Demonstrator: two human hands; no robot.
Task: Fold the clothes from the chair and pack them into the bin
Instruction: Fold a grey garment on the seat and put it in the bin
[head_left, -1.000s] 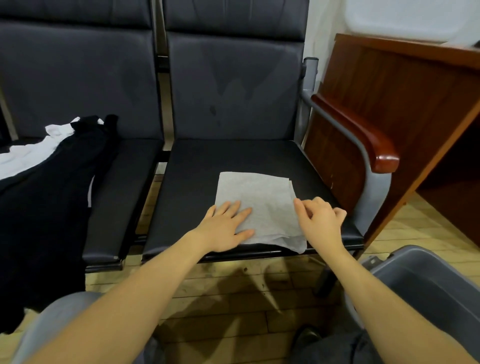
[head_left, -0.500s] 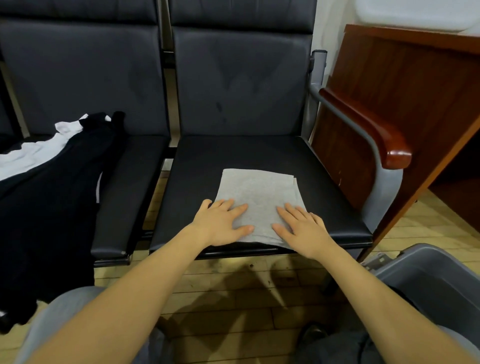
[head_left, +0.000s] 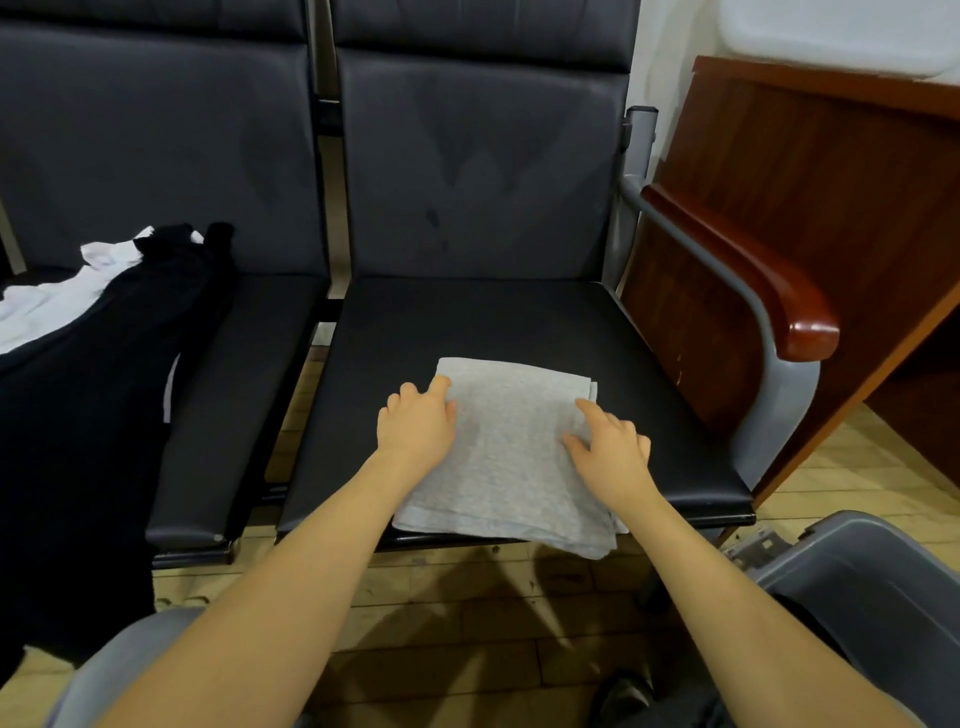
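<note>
A folded grey cloth (head_left: 511, 457) lies on the black seat of the right-hand chair (head_left: 467, 322), its near edge hanging slightly over the seat front. My left hand (head_left: 415, 428) rests at the cloth's left edge, thumb on the fabric and fingers bent over the border. At the right edge my right hand (head_left: 608, 449) lies on the cloth with its fingers spread. A black garment (head_left: 78, 415) and a white garment (head_left: 47, 301) are draped over the left chair. The grey bin (head_left: 857, 571) stands on the floor at the lower right.
A wooden armrest (head_left: 753, 280) on a grey metal frame borders the right chair. Behind it stands a brown wooden desk (head_left: 831, 171). The floor is pale wood (head_left: 467, 597). My grey-trousered knee (head_left: 119, 670) shows at the lower left.
Both hands have slid apart, from lying flat on the near part of the cloth to its left and right edges. The cloth stays folded on the seat.
</note>
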